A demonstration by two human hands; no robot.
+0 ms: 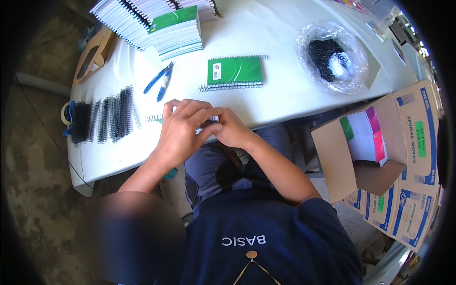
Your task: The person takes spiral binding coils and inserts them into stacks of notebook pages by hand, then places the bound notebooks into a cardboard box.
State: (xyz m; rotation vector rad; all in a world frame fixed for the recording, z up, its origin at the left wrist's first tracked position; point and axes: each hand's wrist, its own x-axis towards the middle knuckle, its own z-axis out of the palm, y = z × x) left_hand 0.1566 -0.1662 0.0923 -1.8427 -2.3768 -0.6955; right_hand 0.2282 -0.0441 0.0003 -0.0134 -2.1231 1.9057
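Observation:
My left hand [180, 130] and my right hand [233, 130] are pressed together at the near edge of the white table [280, 95]. Between them they grip a small pad, mostly hidden under the fingers. A silver spiral wire [154, 117] sticks out to the left of my left hand, lying on the table. A finished green spiral notebook [235, 71] lies flat just beyond my hands, its wire binding along the near edge.
Blue-handled pliers [160, 80] lie to the left of the notebook. Black binding coils [109, 116] are lined up at the table's left end. Stacked unbound pads [178, 33] sit at the back, a plastic bag of black coils [332, 57] at the right. Cardboard boxes [365, 142] stand beside my right arm.

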